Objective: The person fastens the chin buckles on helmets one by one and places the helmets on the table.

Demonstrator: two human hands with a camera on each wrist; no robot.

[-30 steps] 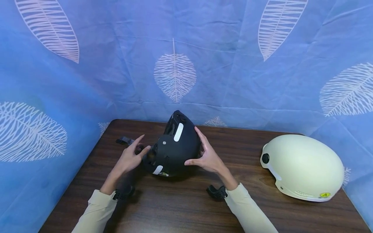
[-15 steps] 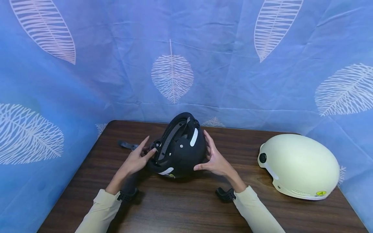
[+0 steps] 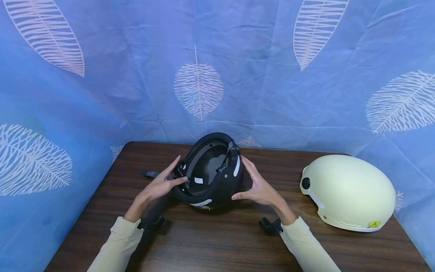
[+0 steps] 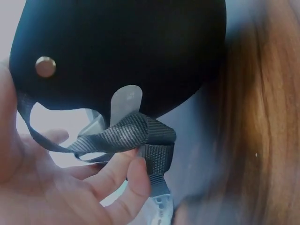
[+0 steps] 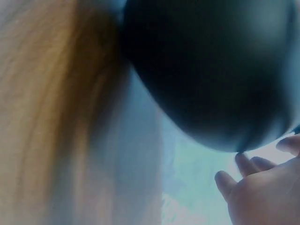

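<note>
The black helmet (image 3: 211, 170) sits between your two sets of fingers, tipped so its hollow faces up and leans toward the left ones. Your left fingers (image 3: 171, 167) hold its near edge: the left thumb (image 3: 178, 182) lies over the rim (image 3: 200, 145) into the hollow, with the others outside, among the strap (image 4: 117, 133). Your right fingers (image 3: 249, 166) are spread wide and fairly straight against the shell (image 3: 225, 189) on the opposite side, cupping its curve rather than pinching an edge. Expect something light for its bulk, with a stiff shell that shouldn't dent under a normal grip. The smooth outside is probably the slippery part, and its roundness gives your right fingers little to hook, so keep them broad and supporting. The rim looks padded and should give slightly; under your left thumb it is the surer hold. Treat the strap as limp: it drapes across your left fingers, with the clear buckle (image 4: 161, 208) dangling just beyond their tips, and it could snag or swing, so don't lift by it. You can't tell whether the counter (image 3: 197, 241) below your fingers bears any weight. The white helmet (image 3: 350, 192) is well apart, off to the right of your right fingers.
</note>
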